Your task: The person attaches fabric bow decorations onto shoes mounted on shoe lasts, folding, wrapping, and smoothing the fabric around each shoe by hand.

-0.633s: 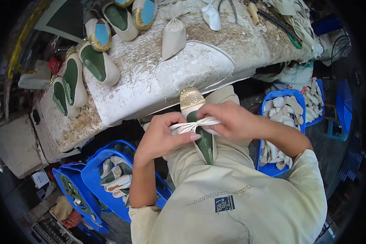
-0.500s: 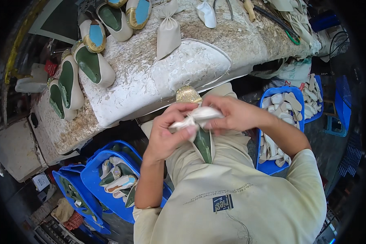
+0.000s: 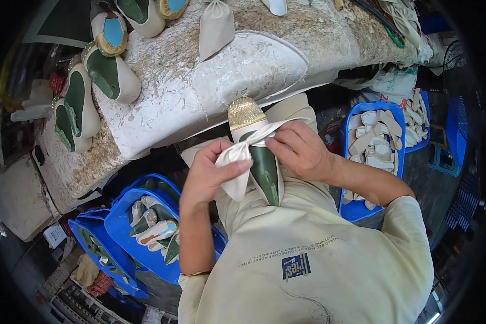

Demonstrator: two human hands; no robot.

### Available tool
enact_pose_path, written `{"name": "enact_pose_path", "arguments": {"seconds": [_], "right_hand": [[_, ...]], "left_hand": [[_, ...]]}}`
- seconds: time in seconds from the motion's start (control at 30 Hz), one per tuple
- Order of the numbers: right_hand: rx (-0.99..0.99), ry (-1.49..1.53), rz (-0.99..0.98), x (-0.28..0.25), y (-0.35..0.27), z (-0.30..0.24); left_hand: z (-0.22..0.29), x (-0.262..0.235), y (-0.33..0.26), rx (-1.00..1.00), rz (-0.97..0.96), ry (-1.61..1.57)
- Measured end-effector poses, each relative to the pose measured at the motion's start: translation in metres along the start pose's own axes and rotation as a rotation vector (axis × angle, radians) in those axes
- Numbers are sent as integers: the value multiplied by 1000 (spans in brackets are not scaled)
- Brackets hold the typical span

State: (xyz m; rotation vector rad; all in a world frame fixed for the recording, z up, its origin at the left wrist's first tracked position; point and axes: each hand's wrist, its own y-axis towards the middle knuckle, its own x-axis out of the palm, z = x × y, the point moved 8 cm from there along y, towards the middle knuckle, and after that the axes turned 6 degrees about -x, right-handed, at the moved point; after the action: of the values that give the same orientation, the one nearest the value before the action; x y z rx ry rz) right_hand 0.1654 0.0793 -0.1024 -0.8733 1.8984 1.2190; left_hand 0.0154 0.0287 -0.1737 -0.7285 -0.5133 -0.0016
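The left hand (image 3: 202,170) pinches a pale gathered strip (image 3: 235,162) between thumb and fingers; at 2 o'clock from the knot, the right hand (image 3: 305,154) curls at the strip's edge, its grip impossible to tell. Beneath, the green-lined shoe (image 3: 264,170) rests on the lap, glittery toe toward 12. Farther out: desk (image 3: 167,102) at 12, other shoes (image 3: 103,75) at 10, blue bin (image 3: 121,237) at 8.
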Motion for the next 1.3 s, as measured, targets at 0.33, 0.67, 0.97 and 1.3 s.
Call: {"name": "enact_pose_path", "arguments": {"seconds": [0.33, 0.67, 0.97, 1.3], "right_hand": [[71, 101, 78, -28, 24, -2], [283, 1085, -460, 1, 58, 9], [584, 1934, -746, 26, 31, -27], [522, 1375, -182, 15, 30, 2]], "left_hand": [[11, -15, 2, 320, 95, 534], [113, -36, -89, 950, 830, 484], [74, 39, -50, 590, -163, 119], [84, 49, -60, 777, 154, 551]]}}
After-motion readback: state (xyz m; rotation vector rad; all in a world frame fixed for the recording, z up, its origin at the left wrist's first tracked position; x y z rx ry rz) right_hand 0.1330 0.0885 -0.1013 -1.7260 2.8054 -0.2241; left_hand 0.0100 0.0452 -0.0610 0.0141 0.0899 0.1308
